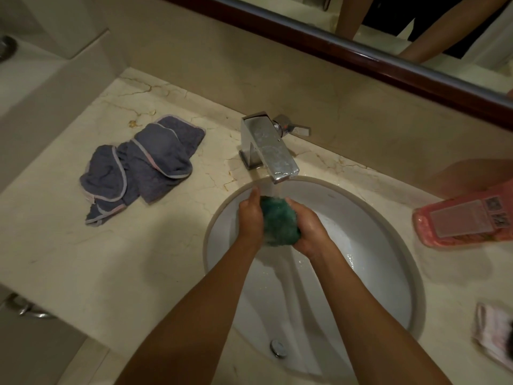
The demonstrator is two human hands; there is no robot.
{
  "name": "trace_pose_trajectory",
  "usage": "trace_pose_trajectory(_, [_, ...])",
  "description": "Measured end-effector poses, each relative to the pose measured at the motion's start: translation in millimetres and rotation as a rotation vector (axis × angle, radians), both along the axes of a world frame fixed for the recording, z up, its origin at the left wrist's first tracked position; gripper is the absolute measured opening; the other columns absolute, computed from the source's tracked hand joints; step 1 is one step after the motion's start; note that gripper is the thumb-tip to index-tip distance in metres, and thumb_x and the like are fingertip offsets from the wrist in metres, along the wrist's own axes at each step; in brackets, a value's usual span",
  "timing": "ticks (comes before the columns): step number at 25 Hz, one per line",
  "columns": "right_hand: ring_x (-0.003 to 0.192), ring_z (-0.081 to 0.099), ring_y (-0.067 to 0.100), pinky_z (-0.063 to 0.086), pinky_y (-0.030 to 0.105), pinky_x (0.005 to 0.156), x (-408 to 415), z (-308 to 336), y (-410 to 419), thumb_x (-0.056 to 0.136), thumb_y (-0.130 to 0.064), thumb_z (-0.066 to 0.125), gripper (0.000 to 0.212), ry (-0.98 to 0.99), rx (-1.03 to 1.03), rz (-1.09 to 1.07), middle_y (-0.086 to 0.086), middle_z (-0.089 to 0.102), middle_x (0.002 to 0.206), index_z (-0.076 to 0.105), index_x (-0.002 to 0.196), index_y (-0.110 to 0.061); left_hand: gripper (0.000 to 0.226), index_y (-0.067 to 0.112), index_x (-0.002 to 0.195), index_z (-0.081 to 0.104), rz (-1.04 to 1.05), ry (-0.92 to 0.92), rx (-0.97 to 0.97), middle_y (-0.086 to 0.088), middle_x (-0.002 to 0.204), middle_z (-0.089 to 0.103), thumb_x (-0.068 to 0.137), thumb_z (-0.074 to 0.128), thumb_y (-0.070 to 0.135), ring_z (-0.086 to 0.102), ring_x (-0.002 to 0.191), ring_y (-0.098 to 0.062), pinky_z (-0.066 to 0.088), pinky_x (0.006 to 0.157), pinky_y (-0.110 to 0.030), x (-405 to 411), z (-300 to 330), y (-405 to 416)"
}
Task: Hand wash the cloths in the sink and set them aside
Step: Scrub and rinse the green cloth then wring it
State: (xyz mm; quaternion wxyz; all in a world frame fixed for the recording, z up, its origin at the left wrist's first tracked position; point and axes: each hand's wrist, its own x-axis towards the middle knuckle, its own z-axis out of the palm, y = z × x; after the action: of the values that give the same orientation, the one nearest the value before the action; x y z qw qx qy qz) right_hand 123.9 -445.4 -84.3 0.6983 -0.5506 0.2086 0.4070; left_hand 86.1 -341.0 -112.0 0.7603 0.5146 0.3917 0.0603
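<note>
A bunched green cloth (279,220) is held over the white sink (369,245), right under the water running from the chrome faucet (268,147). My left hand (249,218) grips its left side and my right hand (309,232) grips its right side and underside. Both hands look wet. A crumpled grey cloth with pale trim (141,168) lies on the marble counter (83,259) to the left of the sink.
A pink bottle (466,220) lies on its side on the counter at the right. A pale folded cloth (494,340) sits at the right edge. The mirror's dark frame (361,56) runs along the back wall. The drain (277,347) shows at the basin's near side.
</note>
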Motion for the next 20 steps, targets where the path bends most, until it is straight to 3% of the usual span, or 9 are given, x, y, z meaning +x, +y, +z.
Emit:
trace_pose_trajectory(3, [0.117, 0.062, 0.035, 0.051, 0.048, 0.099, 1.8, 5.2, 0.4, 0.103, -0.036, 0.048, 0.042, 0.119, 0.295, -0.257, 0.023, 0.067, 0.123, 0.062, 0.124, -0.002, 0.046, 0.020, 0.087, 0.065, -0.073, 0.049, -0.129, 0.001, 0.080, 0.077, 0.104, 0.038, 0.052, 0.075, 0.075, -0.013, 0.057, 0.057, -0.024, 0.5, 1.7, -0.1])
trace_pose_trajectory(4, [0.115, 0.062, 0.035, 0.052, 0.047, 0.097, 3.2, 6.3, 0.8, 0.104, -0.036, 0.046, 0.043, 0.146, 0.357, -0.323, 0.024, 0.066, 0.122, 0.061, 0.124, -0.002, 0.042, 0.023, 0.086, 0.065, -0.112, 0.060, -0.142, 0.002, 0.079, 0.077, 0.104, 0.039, 0.052, 0.074, 0.073, -0.012, 0.055, 0.057, -0.022, -1.3, -0.2, -0.7])
trace_pose_trajectory(8, [0.104, 0.064, 0.027, 0.055, 0.037, 0.089, 9.8, 10.7, 3.1, 0.106, -0.032, 0.039, 0.040, 0.171, 0.482, -0.442, 0.018, 0.069, 0.110, 0.064, 0.119, -0.002, 0.037, 0.021, 0.115, 0.068, -0.136, 0.022, -0.345, -0.005, 0.116, 0.072, 0.102, 0.044, 0.047, 0.067, 0.104, -0.018, 0.052, 0.088, -0.040, -13.0, -7.2, -2.7])
trace_pose_trajectory(11, [0.095, 0.071, 0.023, 0.059, 0.034, 0.083, 6.8, 12.2, 2.1, 0.106, -0.029, 0.040, 0.038, 0.119, 0.426, -0.443, 0.015, 0.073, 0.105, 0.065, 0.116, -0.003, 0.033, 0.003, 0.126, 0.060, 0.014, -0.110, -0.495, -0.014, 0.113, 0.069, 0.104, 0.047, 0.024, 0.067, 0.098, -0.024, 0.056, 0.080, -0.036, -10.0, -5.7, -4.0])
trace_pose_trajectory(13, [0.092, 0.072, 0.022, 0.060, 0.034, 0.082, 4.7, 9.4, -2.0, 0.106, -0.031, 0.043, 0.035, 0.090, 0.332, -0.474, 0.013, 0.074, 0.103, 0.066, 0.117, -0.006, 0.019, 0.003, 0.115, 0.062, 0.079, -0.129, -0.404, -0.013, 0.100, 0.068, 0.101, 0.053, 0.011, 0.066, 0.088, -0.026, 0.057, 0.071, -0.033, -5.1, -5.0, -2.9])
trace_pose_trajectory(15, [0.106, 0.069, 0.026, 0.055, 0.042, 0.095, 3.5, 5.7, -7.9, 0.105, -0.036, 0.048, 0.037, 0.099, 0.250, -0.491, 0.014, 0.072, 0.115, 0.065, 0.123, -0.009, 0.007, 0.010, 0.099, 0.067, 0.091, -0.079, -0.314, -0.010, 0.095, 0.070, 0.097, 0.062, 0.011, 0.069, 0.085, -0.028, 0.059, 0.074, -0.039, -1.1, -1.5, -2.5])
trace_pose_trajectory(18, [0.113, 0.066, 0.031, 0.054, 0.048, 0.094, 4.1, 0.9, -12.8, 0.103, -0.041, 0.051, 0.041, 0.128, 0.222, -0.518, 0.014, 0.070, 0.123, 0.064, 0.129, -0.011, 0.014, 0.013, 0.085, 0.069, 0.104, 0.019, -0.242, -0.012, 0.091, 0.070, 0.098, 0.063, 0.016, 0.069, 0.092, -0.036, 0.058, 0.085, -0.053, 5.3, 2.5, -2.7])
trace_pose_trajectory(20, [0.117, 0.064, 0.031, 0.052, 0.048, 0.098, 4.2, 0.5, -12.3, 0.104, -0.041, 0.049, 0.044, 0.129, 0.243, -0.540, 0.016, 0.068, 0.127, 0.062, 0.132, -0.010, 0.027, 0.012, 0.082, 0.067, 0.097, 0.062, -0.197, -0.011, 0.084, 0.071, 0.101, 0.060, 0.030, 0.071, 0.085, -0.033, 0.061, 0.078, -0.047, 9.8, 7.6, -3.4])
